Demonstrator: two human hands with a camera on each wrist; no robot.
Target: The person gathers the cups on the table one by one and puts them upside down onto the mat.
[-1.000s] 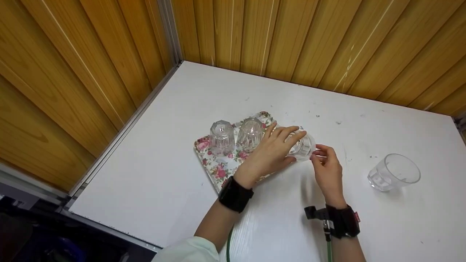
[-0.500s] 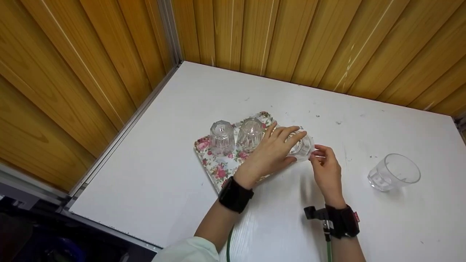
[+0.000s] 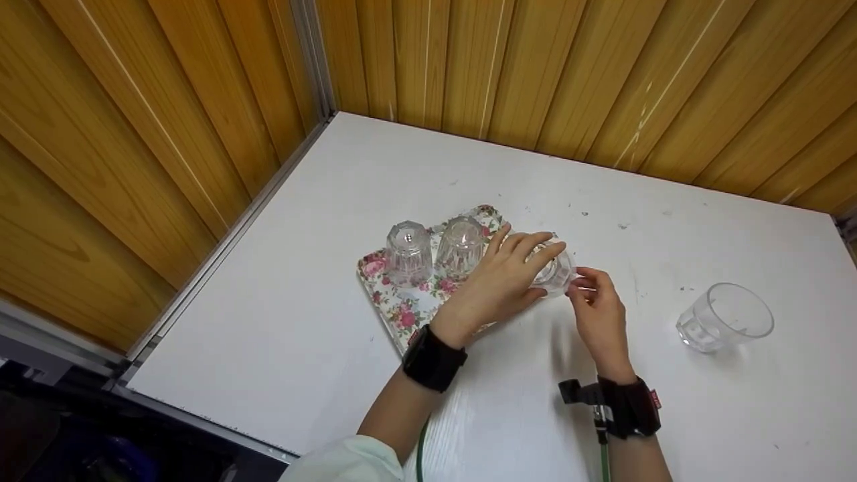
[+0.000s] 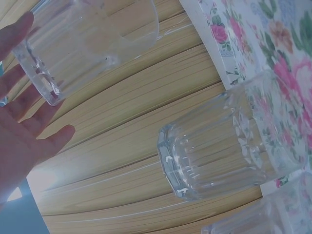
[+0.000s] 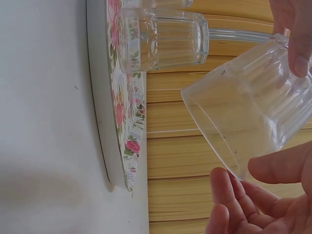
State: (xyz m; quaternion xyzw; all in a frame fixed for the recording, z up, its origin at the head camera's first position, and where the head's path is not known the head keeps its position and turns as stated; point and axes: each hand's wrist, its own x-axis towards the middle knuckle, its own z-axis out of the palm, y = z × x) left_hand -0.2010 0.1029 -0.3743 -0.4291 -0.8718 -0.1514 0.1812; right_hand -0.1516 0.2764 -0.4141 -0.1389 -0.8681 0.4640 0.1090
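Even, bright overhead illumination renders the white glossy surface (image 3: 375,174) nearly shadowless, with a faint sheen near its front edge and only a soft shadow beside the clear upright faceted glass (image 3: 725,325) at right. Head view sharp, with wide-angle bowing of the wood-panelled wall (image 3: 134,134) toward the edges. Wrist views hazy and washed out; the left hand (image 4: 22,131) is blurred at close range.

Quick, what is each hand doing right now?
Left hand: fingers curled over the tilted glass, holding it above the floral tray.
Right hand: fingertips touch that glass's rim; grip cannot be told.
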